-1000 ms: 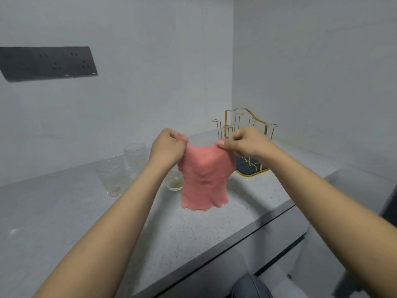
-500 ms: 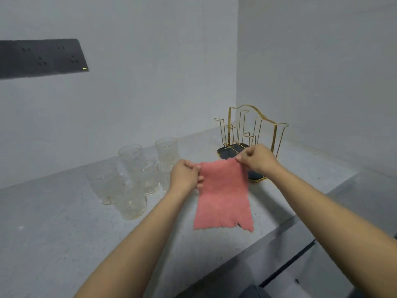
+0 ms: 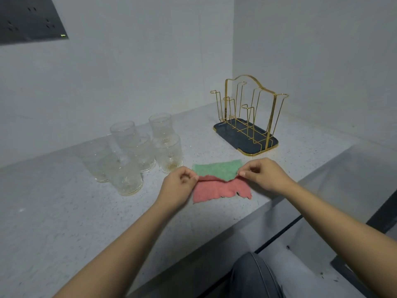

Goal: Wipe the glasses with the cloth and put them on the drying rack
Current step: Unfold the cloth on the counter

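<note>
A cloth (image 3: pixel 217 189), pink on one side and green on the other, lies low over the counter with its upper part folded back so the green face (image 3: pixel 218 171) shows. My left hand (image 3: pixel 179 186) pinches its left edge and my right hand (image 3: pixel 265 175) pinches its right edge. Several clear ribbed glasses (image 3: pixel 137 151) stand upright in a cluster to the left of the cloth. The gold wire drying rack (image 3: pixel 247 108) on its dark tray (image 3: pixel 271 141) stands behind my right hand, with nothing on its pegs.
The speckled grey counter (image 3: pixel 64 222) runs into a corner of white walls. A dark socket panel (image 3: pixel 30 20) is on the left wall. The counter's front edge (image 3: pixel 247 224) drops off to the right, near my grey-clad knee (image 3: pixel 255 274).
The cloth hung in the air, all pink, between my hands. Now it is lowered onto the counter and folded over, showing its green side. The view has tilted down toward the counter.
</note>
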Demonstrator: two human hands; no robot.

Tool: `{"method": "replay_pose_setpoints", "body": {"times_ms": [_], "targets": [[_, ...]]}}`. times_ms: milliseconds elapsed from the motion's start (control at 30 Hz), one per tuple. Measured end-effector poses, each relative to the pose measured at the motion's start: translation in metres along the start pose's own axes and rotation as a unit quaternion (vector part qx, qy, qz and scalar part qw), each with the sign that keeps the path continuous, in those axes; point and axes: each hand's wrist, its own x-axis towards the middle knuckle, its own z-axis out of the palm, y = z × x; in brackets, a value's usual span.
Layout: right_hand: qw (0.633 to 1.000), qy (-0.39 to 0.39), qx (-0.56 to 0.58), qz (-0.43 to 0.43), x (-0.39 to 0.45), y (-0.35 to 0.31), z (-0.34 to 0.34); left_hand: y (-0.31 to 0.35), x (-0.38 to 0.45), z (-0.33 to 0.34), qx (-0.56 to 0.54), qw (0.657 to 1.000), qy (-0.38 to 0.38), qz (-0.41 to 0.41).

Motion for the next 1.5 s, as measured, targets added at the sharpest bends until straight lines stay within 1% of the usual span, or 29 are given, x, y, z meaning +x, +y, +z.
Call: {"method": "replay_pose_setpoints", "body": {"times_ms": [100,200,300,400,533,600,700,767,833,933,1000,1033,1067,1133,1200,1233,1300,1367,1433,1500], "targets": [[0.999,0.038,0.001,-0.015,-0.014,0.000,0.005,-0.004,-0.011,-0.008,0.008,0.998,-0.016,0.055],[0.997,0.066,-0.005,-0.031,-0.024,-0.003,0.002,-0.005,-0.017,-0.014,0.008,0.996,-0.041,0.085],[0.998,0.029,-0.034,-0.055,-0.036,-0.003,0.003,-0.012,-0.022,-0.013,0.049,0.990,-0.083,0.107],[0.994,-0.002,-0.081,-0.079,-0.040,0.001,0.006,-0.019,-0.024,-0.009,0.109,0.980,-0.106,0.125],[0.985,0.036,-0.136,-0.097,-0.035,0.005,0.011,-0.014,-0.021,-0.006,0.123,0.983,-0.078,0.115],[0.984,0.044,-0.125,-0.116,-0.030,0.001,0.013,-0.010,-0.018,-0.004,0.151,0.981,-0.065,0.101],[0.982,-0.018,-0.108,-0.152,-0.022,-0.008,0.020,-0.006,-0.014,-0.002,0.171,0.978,-0.076,0.095],[0.980,-0.058,-0.114,-0.155,-0.017,-0.010,0.026,-0.006,-0.012,-0.001,0.173,0.977,-0.087,0.086],[0.981,-0.056,-0.109,-0.151,-0.012,-0.010,0.032,-0.007,-0.010,0.001,0.165,0.980,-0.085,0.077],[0.987,-0.016,-0.073,-0.144,-0.008,-0.010,0.038,-0.010,-0.008,-0.001,0.155,0.981,-0.093,0.069],[0.986,-0.021,-0.077,-0.145,-0.005,-0.015,0.039,-0.011,-0.008,-0.004,0.147,0.982,-0.101,0.070],[0.987,-0.036,-0.071,-0.138,-0.003,-0.019,0.039,-0.012,-0.007,-0.006,0.135,0.984,-0.091,0.073],[0.991,-0.060,-0.043,-0.112,-0.002,-0.027,0.038,-0.011,-0.006,-0.009,0.113,0.989,-0.065,0.072],[0.992,-0.099,0.074,-0.036,0.001,-0.044,0.034,-0.007,-0.004,-0.017,0.056,0.996,0.029,0.057],[0.985,-0.079,0.150,0.036,0.009,-0.059,0.032,-0.002,-0.001,-0.026,0.013,0.993,0.115,0.027],[0.980,-0.060,0.179,0.067,0.013,-0.067,0.033,-0.001,0.001,-0.030,0.008,0.991,0.136,0.007],[0.958,-0.011,0.255,0.127,0.020,-0.079,0.034,0.002,0.003,-0.035,0.009,0.990,0.134,-0.041],[0.922,0.030,0.345,0.174,0.027,-0.086,0.037,0.004,0.006,-0.037,0.002,0.989,0.125,-0.077],[0.892,0.053,0.402,0.198,0.033,-0.091,0.042,0.005,0.011,-0.038,-0.014,0.988,0.120,-0.093],[0.870,0.073,0.447,0.193,0.038,-0.094,0.047,0.003,0.018,-0.037,-0.039,0.987,0.119,-0.096]]}}
